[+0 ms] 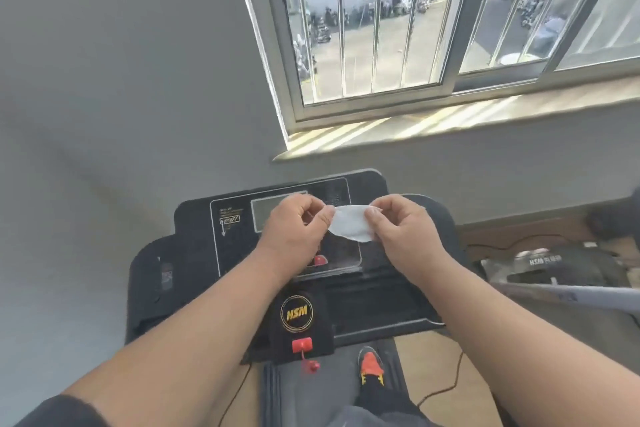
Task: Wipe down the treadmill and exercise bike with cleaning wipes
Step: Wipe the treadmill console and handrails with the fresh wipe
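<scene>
You pinched the white cleaning wipe (350, 226) between your left hand (297, 222) and right hand (401, 226), stretching it flat just above the treadmill console (235, 239), probably to unfold it before wiping.

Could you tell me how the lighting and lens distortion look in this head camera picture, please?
Head view: daylight through the barred window stripes the sill; wide-angle bending tilts its frame; the treadmill console is dim; the wipe between left hand and right hand reads clearly; edges look soft.
</scene>
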